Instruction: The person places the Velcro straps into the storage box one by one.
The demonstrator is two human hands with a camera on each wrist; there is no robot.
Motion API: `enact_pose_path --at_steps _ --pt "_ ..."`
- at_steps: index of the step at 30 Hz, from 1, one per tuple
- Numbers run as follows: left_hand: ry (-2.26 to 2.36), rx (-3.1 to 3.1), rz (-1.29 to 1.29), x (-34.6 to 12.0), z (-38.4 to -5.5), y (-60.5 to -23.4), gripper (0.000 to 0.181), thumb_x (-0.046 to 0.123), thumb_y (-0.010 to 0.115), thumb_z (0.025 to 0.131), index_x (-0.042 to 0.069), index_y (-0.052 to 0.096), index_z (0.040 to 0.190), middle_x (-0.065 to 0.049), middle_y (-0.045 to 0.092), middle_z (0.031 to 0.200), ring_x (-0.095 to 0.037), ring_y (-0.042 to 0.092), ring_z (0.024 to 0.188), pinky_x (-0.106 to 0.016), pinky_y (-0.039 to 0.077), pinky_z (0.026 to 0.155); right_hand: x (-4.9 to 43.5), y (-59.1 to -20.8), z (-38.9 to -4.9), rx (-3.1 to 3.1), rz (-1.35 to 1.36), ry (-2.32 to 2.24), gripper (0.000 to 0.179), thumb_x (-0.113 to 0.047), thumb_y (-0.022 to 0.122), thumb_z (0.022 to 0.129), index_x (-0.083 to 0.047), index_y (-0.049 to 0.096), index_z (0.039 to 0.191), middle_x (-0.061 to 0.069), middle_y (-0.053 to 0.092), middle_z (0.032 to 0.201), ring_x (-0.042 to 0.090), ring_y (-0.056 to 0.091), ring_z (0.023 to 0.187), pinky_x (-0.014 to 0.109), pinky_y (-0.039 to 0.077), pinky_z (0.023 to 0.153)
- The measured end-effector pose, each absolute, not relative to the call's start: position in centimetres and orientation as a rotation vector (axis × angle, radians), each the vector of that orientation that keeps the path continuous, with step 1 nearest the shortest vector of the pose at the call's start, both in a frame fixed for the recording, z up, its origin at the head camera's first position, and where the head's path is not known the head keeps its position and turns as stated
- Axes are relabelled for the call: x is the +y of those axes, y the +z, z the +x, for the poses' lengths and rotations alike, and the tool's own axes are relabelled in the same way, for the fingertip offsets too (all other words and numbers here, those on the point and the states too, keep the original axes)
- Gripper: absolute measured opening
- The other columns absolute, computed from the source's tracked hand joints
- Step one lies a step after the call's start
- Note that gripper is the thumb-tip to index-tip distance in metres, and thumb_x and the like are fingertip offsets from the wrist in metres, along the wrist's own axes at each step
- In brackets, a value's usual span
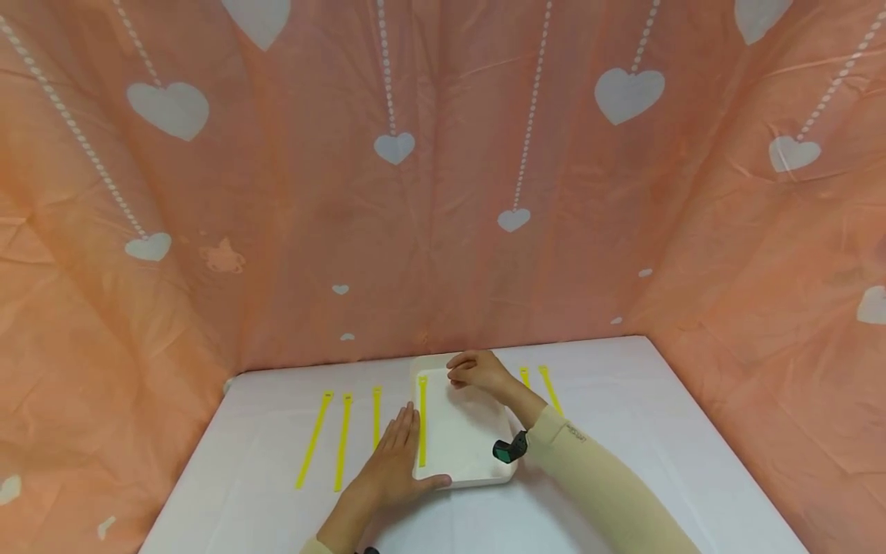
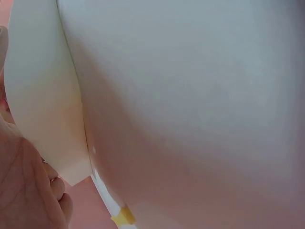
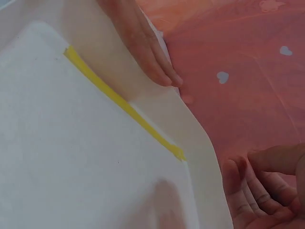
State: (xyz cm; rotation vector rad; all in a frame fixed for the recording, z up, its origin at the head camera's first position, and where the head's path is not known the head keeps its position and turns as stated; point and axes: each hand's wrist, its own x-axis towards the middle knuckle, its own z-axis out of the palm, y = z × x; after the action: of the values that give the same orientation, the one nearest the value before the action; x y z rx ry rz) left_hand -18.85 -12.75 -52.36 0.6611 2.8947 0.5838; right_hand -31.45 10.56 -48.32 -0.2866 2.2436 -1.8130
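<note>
A white rectangular tray (image 1: 465,448) lies on the table, with one yellow cable tie (image 1: 423,423) inside, lengthwise along its left wall. My left hand (image 1: 393,469) rests against the tray's near left corner, fingers straight along the left side and thumb at the near rim. Over the far part of the tray is my right hand (image 1: 481,374), fingers loosely bent and thumb near the fingertips. In the right wrist view nothing shows between the right hand's fingers (image 3: 274,164). The left wrist view shows mostly white surface, with a bit of yellow cable tie (image 2: 125,216) low down.
Left of the tray lie three yellow cable ties, an outer one (image 1: 314,438), a middle one (image 1: 342,442) and one (image 1: 377,412) partly behind my left hand. Two more, an inner one (image 1: 524,377) and an outer one (image 1: 551,391), lie to the right. A pink curtain (image 1: 429,269) surrounds the white table (image 1: 242,462).
</note>
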Motion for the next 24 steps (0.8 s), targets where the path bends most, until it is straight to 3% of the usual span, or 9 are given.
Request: enact_pose_path --at_steps 6,12,17,21,24 --pt "0.568 2.907 0.651 -12.6 -18.6 -52.1 0.129 0.077 0.07 0.089 -0.009 0.015 0.168 -0.023 0.008 0.178 -0.037 0.008 0.166 -0.054 0.017 0.134 11.5 -47.8 -31.5 2.234 -0.262 -1.846 0.031 0.001 0.072 0.1 0.016 0.067 0.126 0.032 0.075 0.114 0.044 0.077 0.102 0.056 0.061 0.098" --pt "0.639 2.892 0.679 -12.7 -18.7 -52.4 0.129 0.077 0.07 0.089 -0.01 0.014 0.167 -0.025 0.007 0.178 -0.04 0.007 0.166 -0.054 0.013 0.134 12.7 -47.4 -31.5 2.215 -0.209 -1.879 0.033 0.002 0.071 0.099 0.016 0.065 0.129 0.032 0.075 0.116 0.048 0.074 0.107 0.052 0.062 0.098" --pt "0.675 2.873 0.658 -12.8 -18.6 -52.7 0.13 0.078 0.069 0.088 -0.008 0.012 0.168 -0.024 0.005 0.179 -0.039 0.005 0.166 -0.052 0.008 0.135 13.6 -47.7 -31.4 2.239 -0.21 -1.882 0.034 0.001 0.071 0.1 0.016 0.065 0.13 0.024 0.077 0.111 0.045 0.075 0.107 0.05 0.063 0.097" --pt "0.67 2.874 0.643 -12.8 -18.6 -52.5 0.131 0.078 0.07 0.087 -0.008 0.013 0.168 -0.023 0.006 0.179 -0.038 0.004 0.166 -0.056 0.013 0.134 14.4 -47.6 -31.4 2.259 -0.206 -1.899 0.033 0.001 0.07 0.1 0.016 0.065 0.129 0.027 0.076 0.113 0.046 0.074 0.108 0.051 0.062 0.099" --pt "0.675 2.877 0.638 -12.7 -18.6 -52.5 0.131 0.078 0.071 0.087 -0.008 0.014 0.168 -0.022 0.006 0.179 -0.037 0.005 0.166 -0.048 0.008 0.135 15.0 -47.5 -31.3 2.263 -0.208 -1.922 0.032 0.002 0.069 0.1 0.017 0.065 0.129 0.028 0.076 0.112 0.045 0.075 0.105 0.05 0.063 0.097"
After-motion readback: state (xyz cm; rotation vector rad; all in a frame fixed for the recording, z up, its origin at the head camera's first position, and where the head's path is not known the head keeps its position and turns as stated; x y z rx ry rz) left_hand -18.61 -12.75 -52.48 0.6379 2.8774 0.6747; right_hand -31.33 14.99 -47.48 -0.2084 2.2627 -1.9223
